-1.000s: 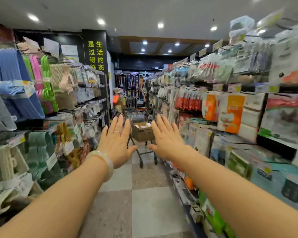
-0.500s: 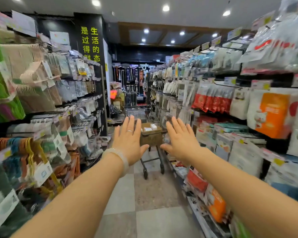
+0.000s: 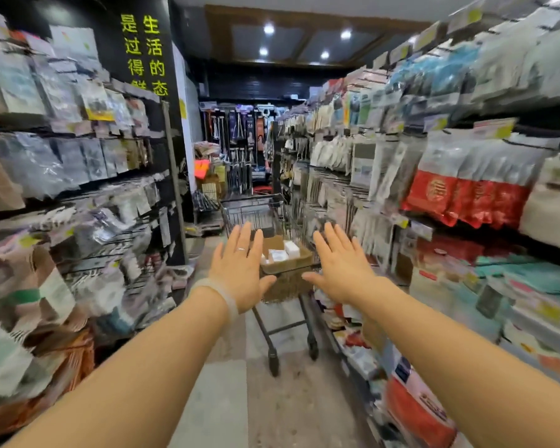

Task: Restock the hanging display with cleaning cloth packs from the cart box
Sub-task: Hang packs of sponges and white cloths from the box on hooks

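A wire shopping cart [image 3: 274, 331] stands in the aisle ahead, close to the right shelving. In it sits an open brown cardboard box [image 3: 286, 266] holding white packs [image 3: 283, 252]. My left hand [image 3: 240, 270] and my right hand [image 3: 340, 263] are both stretched forward, palms down and fingers spread, either side of the box and short of the cart. Neither hand holds anything. A ring and a pale bracelet are on my left hand and wrist. Hanging packs [image 3: 466, 195] fill the right display.
Racks of hanging goods [image 3: 62, 205] line the left of the narrow aisle, and shelves with stacked packs [image 3: 514, 286] line the right. A black pillar with yellow characters [image 3: 146, 53] stands left of the cart. Tiled floor [image 3: 227, 399] runs between me and the cart.
The view has advanced down the aisle and the cart with its box looms larger and nearer. Both hands stay open and outstretched toward it.
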`<state>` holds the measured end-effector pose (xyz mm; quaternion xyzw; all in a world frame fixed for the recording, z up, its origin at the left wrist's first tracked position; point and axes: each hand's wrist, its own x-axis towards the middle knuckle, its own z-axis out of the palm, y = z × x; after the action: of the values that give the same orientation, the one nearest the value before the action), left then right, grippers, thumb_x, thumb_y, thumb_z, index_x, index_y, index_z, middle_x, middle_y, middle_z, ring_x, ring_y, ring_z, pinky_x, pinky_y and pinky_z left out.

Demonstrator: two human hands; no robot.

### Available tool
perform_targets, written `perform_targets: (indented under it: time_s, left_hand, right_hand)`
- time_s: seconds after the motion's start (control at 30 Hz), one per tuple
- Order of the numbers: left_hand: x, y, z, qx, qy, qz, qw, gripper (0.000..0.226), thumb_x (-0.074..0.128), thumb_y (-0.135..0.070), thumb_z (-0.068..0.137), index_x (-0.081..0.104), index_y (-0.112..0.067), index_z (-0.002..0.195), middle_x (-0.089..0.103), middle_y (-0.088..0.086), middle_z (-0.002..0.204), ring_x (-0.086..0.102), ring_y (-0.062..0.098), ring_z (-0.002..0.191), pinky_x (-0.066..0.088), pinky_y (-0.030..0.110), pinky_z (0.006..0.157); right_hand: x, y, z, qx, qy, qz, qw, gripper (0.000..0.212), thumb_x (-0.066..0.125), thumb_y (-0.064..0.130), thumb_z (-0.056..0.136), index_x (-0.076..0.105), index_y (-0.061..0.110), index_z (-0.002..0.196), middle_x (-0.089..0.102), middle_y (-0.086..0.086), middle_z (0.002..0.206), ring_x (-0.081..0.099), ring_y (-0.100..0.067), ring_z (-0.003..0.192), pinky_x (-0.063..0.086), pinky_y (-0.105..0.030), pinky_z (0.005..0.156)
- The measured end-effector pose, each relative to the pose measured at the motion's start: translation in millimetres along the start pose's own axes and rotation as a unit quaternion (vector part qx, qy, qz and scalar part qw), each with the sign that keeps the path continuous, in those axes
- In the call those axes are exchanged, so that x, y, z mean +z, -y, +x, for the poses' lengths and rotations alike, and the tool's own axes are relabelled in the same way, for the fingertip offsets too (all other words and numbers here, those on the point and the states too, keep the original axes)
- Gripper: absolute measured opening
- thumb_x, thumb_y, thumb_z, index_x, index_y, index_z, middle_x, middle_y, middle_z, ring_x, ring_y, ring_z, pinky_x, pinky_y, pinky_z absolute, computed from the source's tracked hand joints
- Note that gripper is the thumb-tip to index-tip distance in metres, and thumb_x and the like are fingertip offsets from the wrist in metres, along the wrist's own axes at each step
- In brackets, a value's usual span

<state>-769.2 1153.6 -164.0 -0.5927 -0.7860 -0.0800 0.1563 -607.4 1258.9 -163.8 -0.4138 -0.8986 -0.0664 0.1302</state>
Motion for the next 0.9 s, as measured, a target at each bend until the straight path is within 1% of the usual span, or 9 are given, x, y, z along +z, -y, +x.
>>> perform_targets:
  time_s: [0.23,0.37,0.53,0.67,0.83,0.9]
  left_hand:
    - [86,69,158,-0.022,0.039,-0.013,0.999,0.081,0.040,-0.052,0.091,-0.004,-0.016,0.149,-0.016,0.009,0.157,-0.015,0.026,0.144,0.002,0.045,0.116]
    - [145,101,260,-0.016,0.055,-0.023,0.998,0.080,0.038,-0.053,0.091,-0.003,-0.016,0.149,-0.016,0.009,0.157,-0.015,0.025,0.144,0.002,0.045,0.117]
    - [208,132,400,0.004,0.078,-0.056,0.995,0.079,0.040,-0.052,0.092,-0.001,-0.016,0.149,-0.014,0.009,0.157,-0.013,0.025,0.145,0.002,0.044,0.116]
    - [254,146,497,-0.004,0.124,-0.069,0.990,0.079,0.040,-0.051,0.092,-0.001,-0.016,0.149,-0.014,0.010,0.157,-0.012,0.026,0.145,0.004,0.044,0.117]
    - [335,140,605,0.022,0.164,-0.077,0.983,0.079,0.041,-0.050,0.092,-0.002,-0.016,0.149,-0.016,0.009,0.157,-0.012,0.027,0.145,0.005,0.045,0.117]
    - [374,136,644,0.024,0.174,-0.079,0.981,0.080,0.042,-0.051,0.091,-0.002,-0.017,0.149,-0.015,0.009,0.157,-0.011,0.026,0.145,0.005,0.044,0.117]
  right_hand:
    - [75,-13,180,-0.030,0.037,0.015,0.999,0.082,0.042,0.054,0.092,-0.003,0.016,0.150,-0.014,-0.010,0.158,-0.013,-0.027,0.145,-0.001,-0.047,0.117]
    - [132,-31,281,-0.021,0.047,0.009,0.999,0.083,0.040,0.055,0.092,-0.004,0.016,0.150,-0.016,-0.010,0.158,-0.014,-0.027,0.145,-0.001,-0.047,0.117]
    - [194,-65,407,0.013,0.073,0.014,0.997,0.083,0.041,0.056,0.091,-0.004,0.017,0.149,-0.014,-0.009,0.158,-0.014,-0.027,0.145,-0.002,-0.046,0.117]
    - [239,-103,486,0.046,0.100,0.030,0.994,0.085,0.039,0.058,0.091,-0.008,0.019,0.149,-0.017,-0.008,0.158,-0.017,-0.025,0.145,-0.005,-0.044,0.116]
    - [304,-160,578,0.076,0.124,0.035,0.989,0.084,0.042,0.058,0.090,-0.001,0.019,0.150,-0.013,-0.009,0.159,-0.013,-0.026,0.145,0.000,-0.046,0.117]
    - [336,-180,621,0.084,0.139,0.041,0.986,0.085,0.043,0.058,0.089,-0.002,0.019,0.150,-0.013,-0.009,0.158,-0.012,-0.027,0.146,0.001,-0.046,0.117]
